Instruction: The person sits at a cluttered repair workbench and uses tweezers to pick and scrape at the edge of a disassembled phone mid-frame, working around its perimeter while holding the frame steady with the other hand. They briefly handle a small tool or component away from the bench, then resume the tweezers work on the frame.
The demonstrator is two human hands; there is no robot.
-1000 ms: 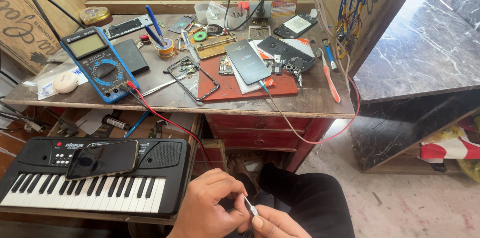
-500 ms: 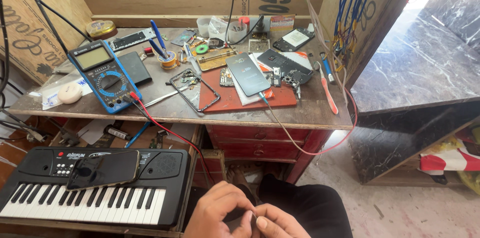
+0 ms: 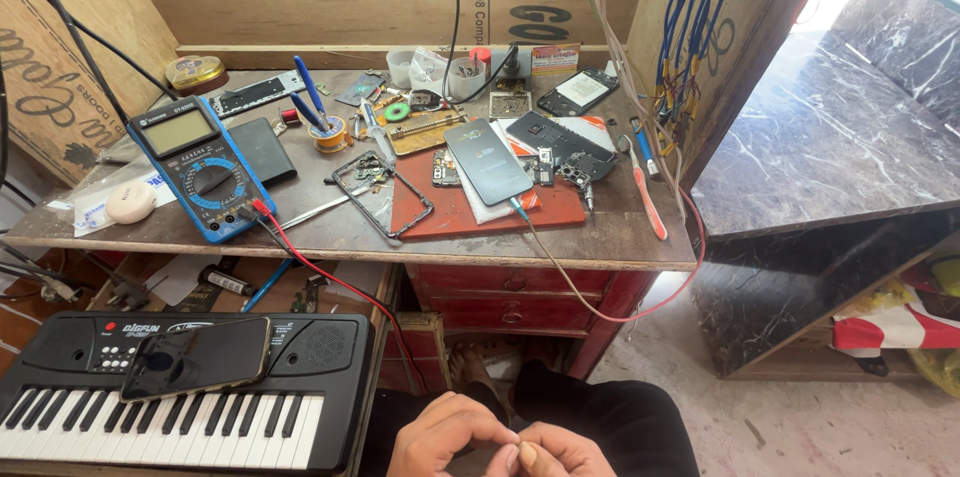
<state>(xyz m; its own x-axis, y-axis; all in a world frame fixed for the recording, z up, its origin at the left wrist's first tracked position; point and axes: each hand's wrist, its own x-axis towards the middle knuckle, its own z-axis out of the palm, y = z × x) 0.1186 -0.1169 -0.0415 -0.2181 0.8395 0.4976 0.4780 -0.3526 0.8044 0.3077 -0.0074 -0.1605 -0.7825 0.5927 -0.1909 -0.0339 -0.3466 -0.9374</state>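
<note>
Both hands sit at the bottom edge of the view, over the person's lap in dark trousers. The left hand (image 3: 445, 434) and the right hand (image 3: 560, 449) are pressed together, fingertips touching. The fingers of both hands are curled in as if pinching something very small between them, but I cannot tell what it is, or if anything is really there. The edge of the picture cuts off the lower part of both hands.

The hands are just right of a black toy keyboard (image 3: 180, 392), and a dark phone (image 3: 197, 357) lies flat on top of it. Above the keyboard is the messy wooden surface (image 3: 340, 232). On it, up and left of the keyboard, is a blue meter (image 3: 197, 167) with a red wire (image 3: 330, 277) hanging down off the edge. Far to the right of the meter, a second phone (image 3: 487, 161) rests on a red mat (image 3: 455, 212) with a thin cable plugged in.

What could go wrong: a tiny part could slip out from the fingers and drop onto the lap or the floor, where it would be hard to find. A knee could also catch the hanging wire and tug the meter off.

The small bits around the red mat are too tiny to name.
</note>
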